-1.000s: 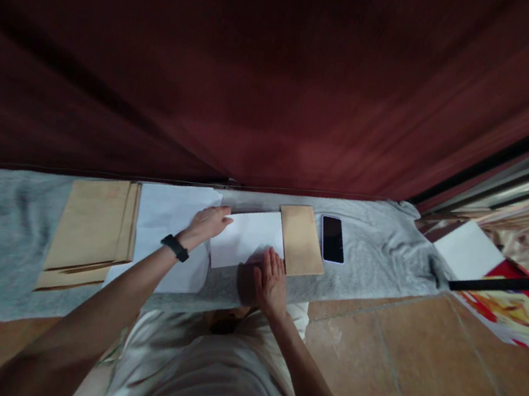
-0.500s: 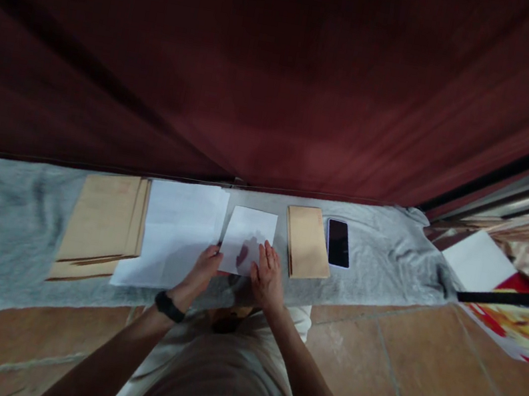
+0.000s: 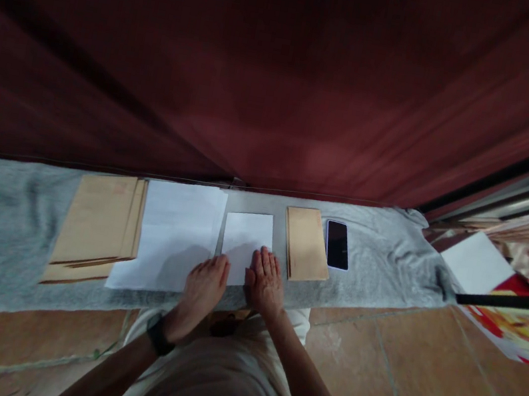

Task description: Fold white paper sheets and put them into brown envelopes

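Note:
A small white sheet of paper (image 3: 247,230), apparently folded, lies in front of me on the grey cloth. My right hand (image 3: 267,283) rests flat on its lower right side, with the fingers stretched out and close together. At the lower left edge of the paper is my left hand (image 3: 206,286), back up, with its fingers curled in. What may be under or inside those fingers is hidden. Larger white sheets (image 3: 178,231) lie just left of the small paper, and the left hand overlaps their right edge.
Brown envelopes (image 3: 96,217) lie stacked at the left. A smaller brown envelope stack (image 3: 306,242) and a phone (image 3: 338,244) are at the right. Everything lies on a grey cloth (image 3: 386,259) along a dark red surface (image 3: 282,93). A dark bar (image 3: 511,300) crosses at far right.
The small paper has come slightly nearer to me and now lies flatter. My left hand has let its fingers curl and moved a little toward me; the right hand has flattened onto the paper.

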Action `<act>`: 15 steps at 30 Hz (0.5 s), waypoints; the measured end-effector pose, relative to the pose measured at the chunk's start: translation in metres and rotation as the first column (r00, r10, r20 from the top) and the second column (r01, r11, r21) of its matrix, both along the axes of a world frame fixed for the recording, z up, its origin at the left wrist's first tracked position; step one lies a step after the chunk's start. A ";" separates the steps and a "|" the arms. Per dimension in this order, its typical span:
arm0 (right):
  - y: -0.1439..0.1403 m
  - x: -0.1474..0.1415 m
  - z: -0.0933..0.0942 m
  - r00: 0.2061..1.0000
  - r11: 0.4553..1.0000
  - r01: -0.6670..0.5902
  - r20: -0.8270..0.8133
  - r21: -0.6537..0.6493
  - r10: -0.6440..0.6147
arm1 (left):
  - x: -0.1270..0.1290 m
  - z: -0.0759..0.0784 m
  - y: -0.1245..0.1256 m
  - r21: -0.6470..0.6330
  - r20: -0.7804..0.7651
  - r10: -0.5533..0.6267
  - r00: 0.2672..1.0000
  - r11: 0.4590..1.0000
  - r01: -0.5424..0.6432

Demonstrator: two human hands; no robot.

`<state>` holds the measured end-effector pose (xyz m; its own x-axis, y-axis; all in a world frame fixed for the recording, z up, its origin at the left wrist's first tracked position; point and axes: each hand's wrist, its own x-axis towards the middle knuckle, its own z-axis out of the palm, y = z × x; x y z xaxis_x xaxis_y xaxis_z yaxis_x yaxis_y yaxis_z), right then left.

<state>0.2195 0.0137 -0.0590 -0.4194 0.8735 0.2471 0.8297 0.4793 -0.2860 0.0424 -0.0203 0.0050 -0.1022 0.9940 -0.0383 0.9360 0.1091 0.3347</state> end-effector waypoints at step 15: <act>-0.023 0.011 0.006 0.997 0.997 -0.071 0.031 0.006 0.071 | 0.017 -0.057 0.108 0.125 -0.104 -0.557 0.824 0.815 0.566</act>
<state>0.2305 -0.0091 -0.0526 -0.4882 0.8393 0.2393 0.8018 0.5396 -0.2569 0.0594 0.0879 -0.0523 0.4780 0.8730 0.0967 0.8384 -0.4863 0.2463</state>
